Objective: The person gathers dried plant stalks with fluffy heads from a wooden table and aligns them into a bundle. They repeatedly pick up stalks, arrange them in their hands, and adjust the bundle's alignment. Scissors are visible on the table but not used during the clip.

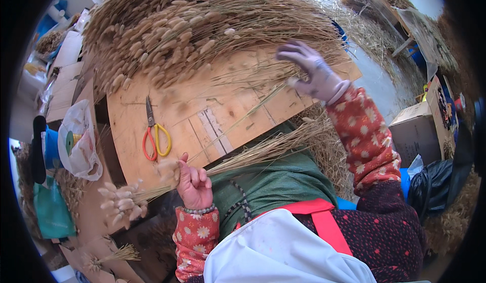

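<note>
My bare left hand [194, 186] is closed around a bunch of dried bunny-tail grass [262, 146]; its fluffy heads fan out to the left and its stems run right over my lap. My right hand [313, 72], in a pale glove, is raised above the right part of the wooden board [235, 112], fingers spread and slightly blurred. One long stem stretches between the two hands; whether the right fingers touch it, I cannot tell. Scissors [153, 131] with one red and one yellow handle lie on the board's left part. Along its far side is a large heap of the same grass [190, 28].
Left of the board, a white plastic bag [79, 142] holds a spool, above a teal bag [53, 207]. A small tied bunch [114, 256] lies on cardboard at lower left. A cardboard box [414, 131] and black bag [429, 184] are at right; straw covers the floor.
</note>
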Tool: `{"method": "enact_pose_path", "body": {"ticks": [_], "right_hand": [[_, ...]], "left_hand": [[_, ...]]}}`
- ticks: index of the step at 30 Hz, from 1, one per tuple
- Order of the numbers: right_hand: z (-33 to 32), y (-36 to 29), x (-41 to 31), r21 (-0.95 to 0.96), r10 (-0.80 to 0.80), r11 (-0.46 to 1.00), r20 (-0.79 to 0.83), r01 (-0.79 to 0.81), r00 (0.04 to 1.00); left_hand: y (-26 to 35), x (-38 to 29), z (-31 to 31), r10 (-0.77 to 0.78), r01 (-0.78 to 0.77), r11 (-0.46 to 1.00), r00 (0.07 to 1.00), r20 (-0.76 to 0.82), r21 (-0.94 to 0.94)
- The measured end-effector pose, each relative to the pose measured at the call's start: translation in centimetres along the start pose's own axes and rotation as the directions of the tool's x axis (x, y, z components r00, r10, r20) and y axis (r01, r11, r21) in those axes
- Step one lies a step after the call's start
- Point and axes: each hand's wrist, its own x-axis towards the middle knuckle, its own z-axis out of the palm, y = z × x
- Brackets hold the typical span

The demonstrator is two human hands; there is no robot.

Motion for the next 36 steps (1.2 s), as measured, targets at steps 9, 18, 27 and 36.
{"method": "enact_pose_path", "body": {"ticks": [9, 18, 27, 36], "right_hand": [[12.1, -10.6, 0.6, -0.229, -0.321, 0.901, 0.225, 0.370, 0.920], [3.0, 6.6, 0.4, -0.747, 0.256, 0.665, 0.257, 0.023, 0.932], [-2.6, 6.4, -0.6, -0.474, 0.426, 0.855, 0.416, -0.209, 0.803], [3.1, -4.0, 1.8, 0.110, -0.176, 0.978, -0.011, 0.176, 0.984]], "left_hand": [[0.6, -0.3, -0.1, 0.048, -0.047, 0.999, 0.992, 0.115, -0.008], [0.5, 0.8, -1.3, 0.038, -0.037, 0.998, 0.999, 0.020, -0.051], [0.3, 1.0, -1.4, 0.021, -0.024, 0.998, 0.999, -0.040, -0.061], [0.6, 0.3, -1.0, 0.029, -0.026, 0.999, 0.998, 0.052, -0.046]]}}
